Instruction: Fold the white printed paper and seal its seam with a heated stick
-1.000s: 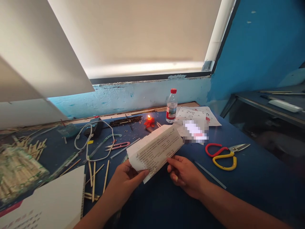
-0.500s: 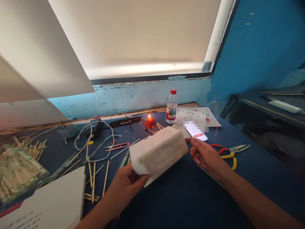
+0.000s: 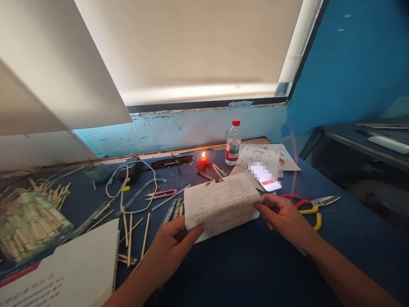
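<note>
A folded sheet of printed paper (image 3: pixel 223 204) is held above the blue table between my two hands. My left hand (image 3: pixel 179 241) grips its left end, thumb on the near face and fingers behind. At the right end, my right hand (image 3: pixel 276 213) pinches the paper's edge between thumb and fingers. Dark marks show along the paper's top edge. Behind it a red candle (image 3: pixel 203 164) burns with a small flame. Scissors with red and yellow handles (image 3: pixel 316 207) lie just beyond my right hand.
A water bottle (image 3: pixel 233 145) stands near the wall, with printed sheets (image 3: pixel 287 157) and a lit phone (image 3: pixel 270 183) beside it. Left are a white cable (image 3: pixel 155 183), pink thread snips (image 3: pixel 162 194), loose sticks (image 3: pixel 129 238), a bag of sticks (image 3: pixel 32 226) and a white spiral-bound pad (image 3: pixel 86 256).
My right hand has closed on the paper's right end, where a thin reddish thing showed at its fingertips before. The paper has turned more level, showing more of its upper face.
</note>
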